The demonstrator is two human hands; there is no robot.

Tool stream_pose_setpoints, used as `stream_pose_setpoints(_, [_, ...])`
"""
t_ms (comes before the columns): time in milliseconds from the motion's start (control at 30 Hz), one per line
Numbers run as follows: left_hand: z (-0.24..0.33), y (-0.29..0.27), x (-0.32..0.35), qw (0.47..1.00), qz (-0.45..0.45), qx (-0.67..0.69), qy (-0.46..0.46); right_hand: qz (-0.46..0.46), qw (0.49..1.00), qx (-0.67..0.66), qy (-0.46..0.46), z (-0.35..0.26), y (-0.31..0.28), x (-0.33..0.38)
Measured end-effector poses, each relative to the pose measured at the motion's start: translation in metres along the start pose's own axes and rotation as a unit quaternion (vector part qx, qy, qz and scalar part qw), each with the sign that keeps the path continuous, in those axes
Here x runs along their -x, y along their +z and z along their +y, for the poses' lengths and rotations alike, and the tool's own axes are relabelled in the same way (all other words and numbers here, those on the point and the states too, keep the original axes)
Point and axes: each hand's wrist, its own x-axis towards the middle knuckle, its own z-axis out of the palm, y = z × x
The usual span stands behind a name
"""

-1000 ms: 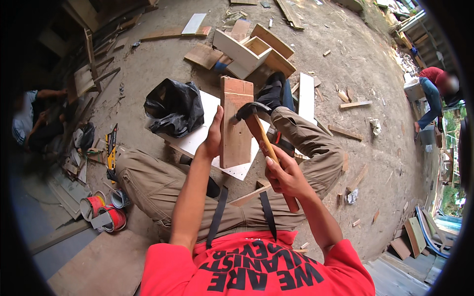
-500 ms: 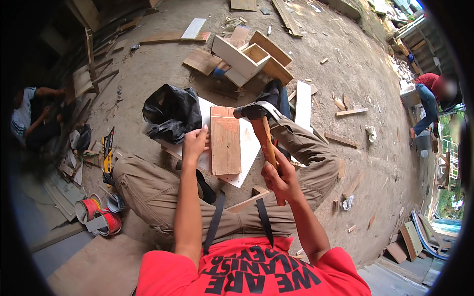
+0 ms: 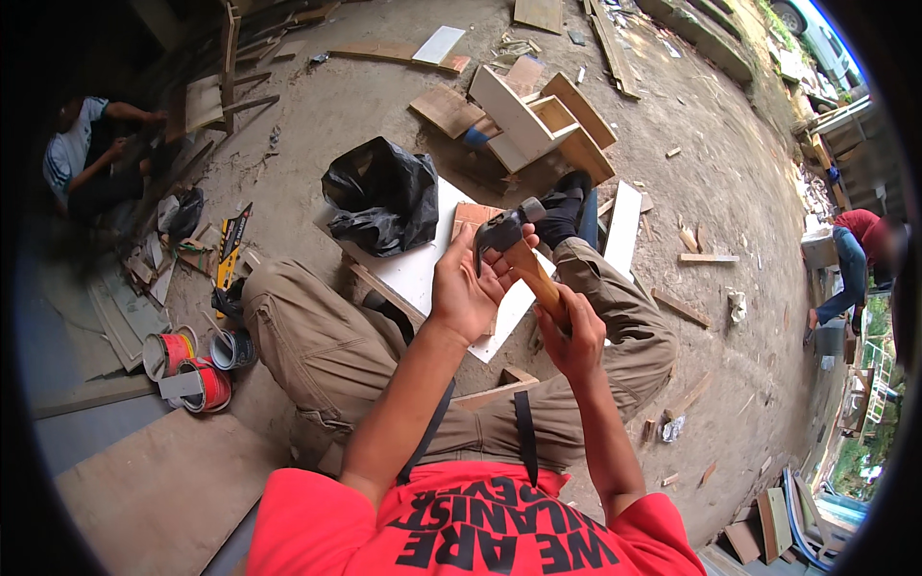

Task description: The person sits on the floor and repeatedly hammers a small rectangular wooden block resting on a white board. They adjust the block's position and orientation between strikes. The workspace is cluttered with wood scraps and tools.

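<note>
The hammer (image 3: 509, 252) is raised over the person's lap, its dark head above a small brown board (image 3: 473, 217) lying on a white panel (image 3: 423, 271). The right hand (image 3: 573, 331) is wrapped tight around the wooden handle. The left hand (image 3: 471, 288), fingers spread, touches the hammer head. A black plastic bag (image 3: 382, 197) sits on the panel's far end; paint cans (image 3: 187, 367) stand on the dirt floor (image 3: 384, 106).

A claw hammer (image 3: 519, 254) has a dark, dull metal head and a smooth, orange-brown varnished wooden handle. Just beyond the hammer, a small board (image 3: 473, 219) shows reddish, matt wood grain, lying on a smooth white laminated panel (image 3: 419, 271). Left of the hammer sits a glossy, crinkled black plastic bag (image 3: 381, 197). Under the hammer, the trousers (image 3: 317, 336) are matt khaki cloth. The ground (image 3: 384, 106) is rough, dusty concrete.
</note>
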Motion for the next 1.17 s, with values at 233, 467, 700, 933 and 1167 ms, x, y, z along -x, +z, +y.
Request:
stream_pose_setpoints(233, [-0.005,-0.03,-0.007,0.991,0.117,-0.064,0.012,0.007,1.0,0.018,0.015,0.008,0.004,0.004])
stream_pose_setpoints(467, [0.052,-0.048,-0.021,0.962,0.141,-0.185,0.143,0.125,0.967,-0.175,0.134,0.01,0.022,0.002])
stream_pose_setpoints(700, [0.052,-0.09,-0.02,0.912,0.203,-0.32,0.157,0.181,0.877,-0.427,0.128,-0.028,-0.004,-0.099])
stream_pose_setpoints(933, [0.007,-0.104,-0.033,0.864,0.187,-0.444,0.145,0.227,0.881,-0.367,0.192,0.084,0.101,-0.019])
stream_pose_setpoints(1167, [0.013,-0.139,-0.031,0.523,0.222,-0.791,0.226,0.248,0.892,-0.347,0.151,0.07,0.098,-0.017])
